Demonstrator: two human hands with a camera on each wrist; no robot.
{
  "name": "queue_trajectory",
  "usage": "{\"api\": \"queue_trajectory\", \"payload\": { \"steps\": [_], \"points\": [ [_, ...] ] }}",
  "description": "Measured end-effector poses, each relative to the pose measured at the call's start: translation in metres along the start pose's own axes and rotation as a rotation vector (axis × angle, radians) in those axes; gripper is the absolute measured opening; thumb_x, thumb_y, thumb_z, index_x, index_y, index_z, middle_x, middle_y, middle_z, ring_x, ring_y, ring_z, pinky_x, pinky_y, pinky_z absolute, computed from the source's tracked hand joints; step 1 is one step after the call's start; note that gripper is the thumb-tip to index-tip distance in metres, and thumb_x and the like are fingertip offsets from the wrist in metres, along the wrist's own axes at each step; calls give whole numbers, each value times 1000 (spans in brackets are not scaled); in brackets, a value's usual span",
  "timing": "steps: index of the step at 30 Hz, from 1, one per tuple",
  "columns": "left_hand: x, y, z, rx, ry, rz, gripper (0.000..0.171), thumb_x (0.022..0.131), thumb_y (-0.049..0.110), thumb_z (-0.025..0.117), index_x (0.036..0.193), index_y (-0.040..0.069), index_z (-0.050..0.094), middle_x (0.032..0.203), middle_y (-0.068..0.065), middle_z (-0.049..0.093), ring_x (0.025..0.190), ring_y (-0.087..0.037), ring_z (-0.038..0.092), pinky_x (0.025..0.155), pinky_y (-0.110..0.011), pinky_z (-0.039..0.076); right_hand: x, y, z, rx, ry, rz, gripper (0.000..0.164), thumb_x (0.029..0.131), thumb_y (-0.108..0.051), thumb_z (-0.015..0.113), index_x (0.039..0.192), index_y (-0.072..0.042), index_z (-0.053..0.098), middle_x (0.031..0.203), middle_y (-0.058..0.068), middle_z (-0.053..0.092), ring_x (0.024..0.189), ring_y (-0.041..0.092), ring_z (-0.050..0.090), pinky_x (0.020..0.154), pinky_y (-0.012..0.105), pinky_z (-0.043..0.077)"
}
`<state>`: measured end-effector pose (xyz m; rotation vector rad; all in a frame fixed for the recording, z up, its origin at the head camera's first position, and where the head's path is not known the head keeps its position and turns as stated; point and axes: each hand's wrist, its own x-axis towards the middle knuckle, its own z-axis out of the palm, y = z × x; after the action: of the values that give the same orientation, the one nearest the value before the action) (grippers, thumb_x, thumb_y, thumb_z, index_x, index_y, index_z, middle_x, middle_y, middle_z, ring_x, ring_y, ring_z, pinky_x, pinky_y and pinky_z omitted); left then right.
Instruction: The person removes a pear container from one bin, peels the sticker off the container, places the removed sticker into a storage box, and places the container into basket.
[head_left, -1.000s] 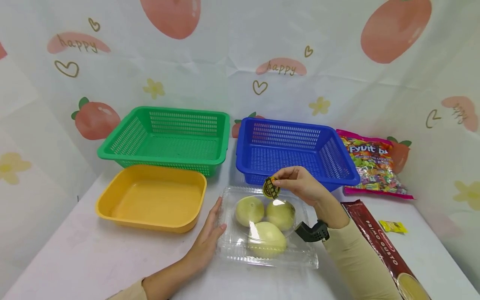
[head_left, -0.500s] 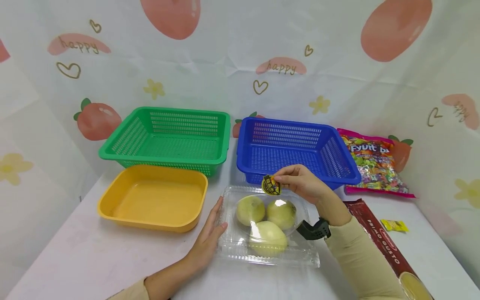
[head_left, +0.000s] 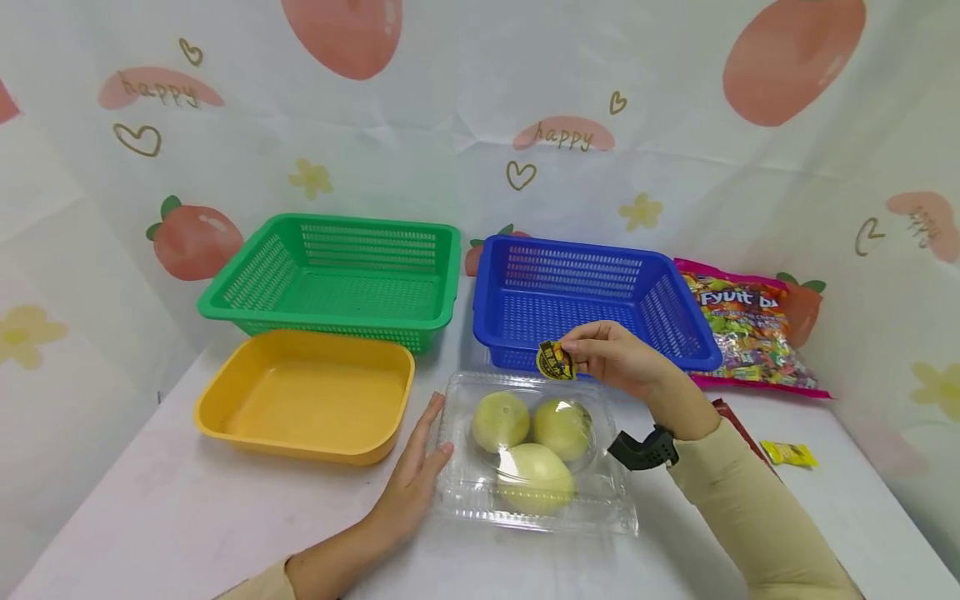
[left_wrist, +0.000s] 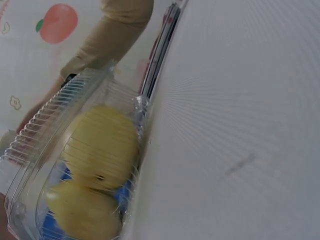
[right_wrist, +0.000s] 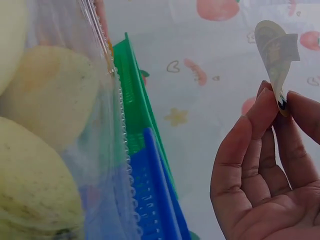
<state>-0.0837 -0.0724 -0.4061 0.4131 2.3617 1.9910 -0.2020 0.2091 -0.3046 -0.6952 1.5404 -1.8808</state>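
Note:
A clear plastic clamshell box (head_left: 611, 518) lies closed on the white table, with three pale yellow-green, melon-like fruits (head_left: 536, 479) inside. Along its left side rests my left hand (head_left: 408, 487), fingers straight against the wall. Above the box's far right part, my right hand (head_left: 618, 362) pinches a round black-and-yellow sticker (head_left: 553, 361) between thumb and fingers, apart from the lid. In the right wrist view, the sticker (right_wrist: 274, 52) stands curled up from the fingertips, its pale back showing. The left wrist view has the box (left_wrist: 25, 185) at its left, fruit (left_wrist: 102, 147) inside.
Behind the box stand a blue basket (head_left: 483, 333) and a green basket (head_left: 330, 323), with a yellow tub (head_left: 300, 450) to the left. A candy bag (head_left: 750, 325), a small yellow packet (head_left: 787, 453) and a mostly covered dark red pack (head_left: 738, 425) lie at the right.
My right hand has moved slightly up and to the right with the sticker, and its sleeve now covers most of the dark red pack. The left hand and the box stay in place.

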Motion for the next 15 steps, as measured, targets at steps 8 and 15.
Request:
{"api": "queue_trajectory", "payload": {
  "steps": [8,15],
  "points": [
    [-2,14,-9,157,10,287,54,96,6,43,147,8,26,157,-5,14,145,-23,12,110,-5,7,12,-11,1,26,-40,43,26,95,-7,50,93,-15,74,85,-6,70,76,5,61,70,17,50],
    [6,31,-39,360,64,423,58,90,3,51,145,13,34,154,-5,25,144,-25,17,115,-51,19,33,-15,7,-6,-57,105,23,94,-8,51,93,-15,74,87,-5,69,78,7,62,73,19,51]
  ]
}}
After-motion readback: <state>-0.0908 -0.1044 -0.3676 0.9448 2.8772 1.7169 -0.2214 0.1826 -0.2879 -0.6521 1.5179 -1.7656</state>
